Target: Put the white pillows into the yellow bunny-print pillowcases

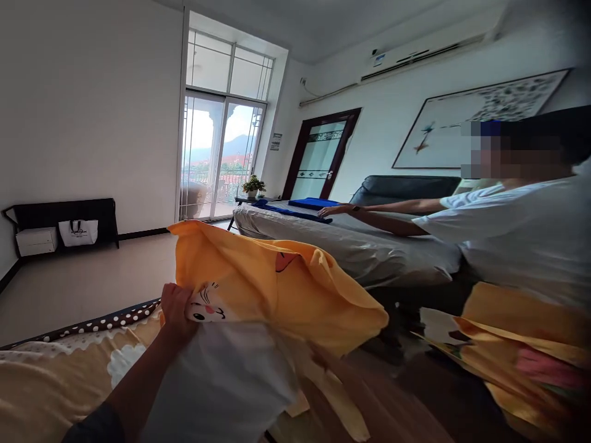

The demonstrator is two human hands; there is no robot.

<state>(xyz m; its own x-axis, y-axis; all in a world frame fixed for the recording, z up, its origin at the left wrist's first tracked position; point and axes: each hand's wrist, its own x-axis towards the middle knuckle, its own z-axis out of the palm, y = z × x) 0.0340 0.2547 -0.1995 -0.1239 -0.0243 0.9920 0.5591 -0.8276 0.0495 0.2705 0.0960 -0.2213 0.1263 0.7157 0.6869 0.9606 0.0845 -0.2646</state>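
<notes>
My left hand (178, 311) is closed on the near left edge of a yellow cartoon-print cloth (323, 295), beside a printed winking face with whiskers. The cloth is held up off the bed and spreads out to the right, its top edge folded over. Pale greyish-white fabric (226, 381) hangs below it, near my left forearm. What looks like my right forearm (383, 400) is smeared by motion at the lower middle; the cloth and blur hide my right hand's fingers.
A patterned bedspread (55, 381) lies at the lower left. On the right, a co-worker in a white shirt (521, 227) reaches over a covered table (286, 231) with folded blue cloth (314, 203). More yellow printed fabric (517, 332) is at the lower right.
</notes>
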